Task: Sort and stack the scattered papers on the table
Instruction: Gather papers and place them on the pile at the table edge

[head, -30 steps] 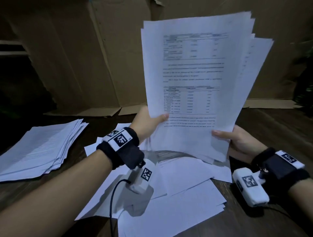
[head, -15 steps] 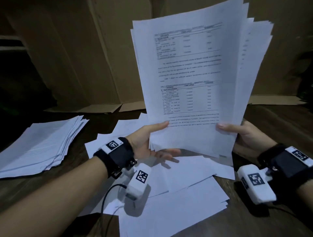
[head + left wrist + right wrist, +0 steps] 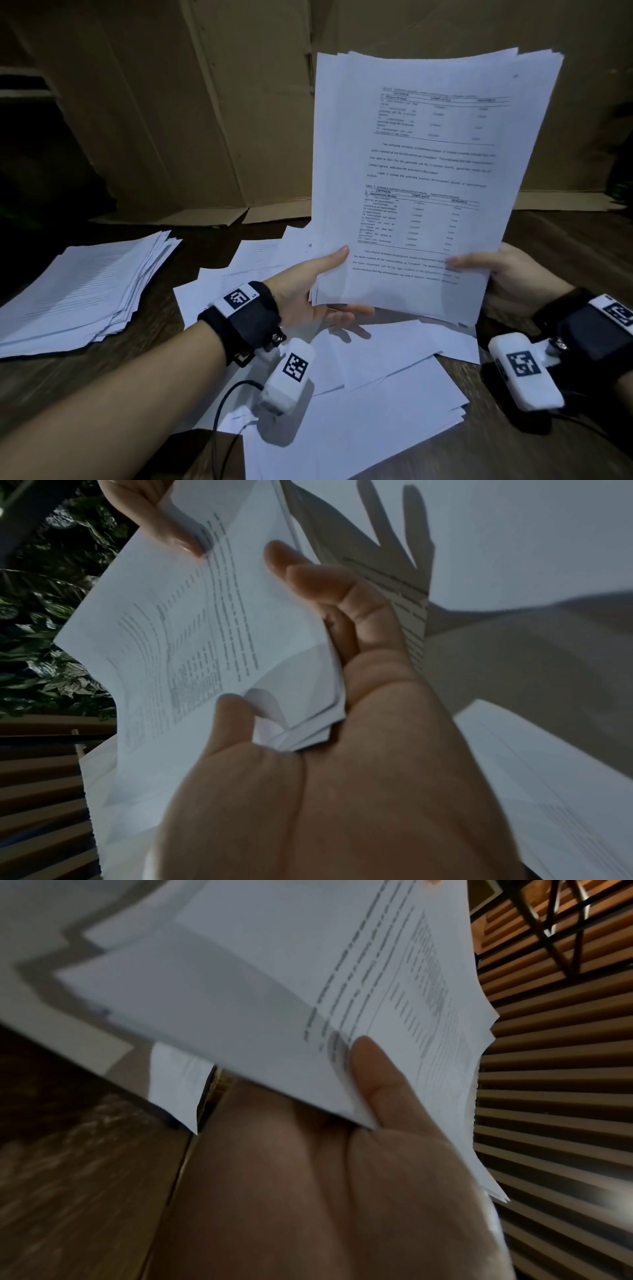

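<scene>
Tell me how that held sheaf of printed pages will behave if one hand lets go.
Probably floppy: the sheaf stands only because the left hand and right hand pinch its lower corners. Likely to fan or slip apart: its top edges already sit staggered, and nothing visible binds them.

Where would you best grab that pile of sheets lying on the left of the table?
Probably by the pile's near edge, one of the hands at each end, thumbs on top and fingers slid beneath. It lies flat and fanned on the table, so a one-sided pinch could let sheets slip.
</scene>
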Available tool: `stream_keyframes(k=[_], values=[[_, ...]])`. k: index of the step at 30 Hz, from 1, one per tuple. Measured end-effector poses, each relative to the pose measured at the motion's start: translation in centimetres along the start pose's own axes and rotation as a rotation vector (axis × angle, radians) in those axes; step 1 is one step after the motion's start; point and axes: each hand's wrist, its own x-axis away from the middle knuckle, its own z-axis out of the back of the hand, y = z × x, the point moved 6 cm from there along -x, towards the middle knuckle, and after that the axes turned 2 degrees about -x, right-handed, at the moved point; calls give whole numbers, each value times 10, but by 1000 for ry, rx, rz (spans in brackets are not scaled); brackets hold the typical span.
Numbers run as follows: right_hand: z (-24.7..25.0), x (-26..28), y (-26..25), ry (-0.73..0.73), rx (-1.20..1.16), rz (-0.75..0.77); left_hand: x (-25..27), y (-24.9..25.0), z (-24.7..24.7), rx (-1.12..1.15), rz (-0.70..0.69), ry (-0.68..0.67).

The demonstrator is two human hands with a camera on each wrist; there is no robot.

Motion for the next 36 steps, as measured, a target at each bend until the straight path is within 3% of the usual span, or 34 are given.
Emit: stream_keyframes(k=[4,9,13,16,18,21,23,26,36], values=[[-6,4,-2,-77,-23,-9,3,5,3,6,-52,13],[-21,7,14,-223,42,-142,8,19,7,-32,-144,-5],[-20,3,14,-149,75,-84,16,24,17,-125,-142,-3],[-9,-2,7,-70,43,-2,29,32,47,-315,-149,161],[-2,-4,3,-25,37,47,43,39,80,-523,-99,355],[4,-6,1,22,23,79,64,43,134,-876,93,640],[5,-7,2,28,17,83,76,39,160,-1066,228,752],[5,-7,4,30,34,87,81,24,186,-1084,393,779],[7,-10,6,41,27,62,74,14,215,-1014,453,871]])
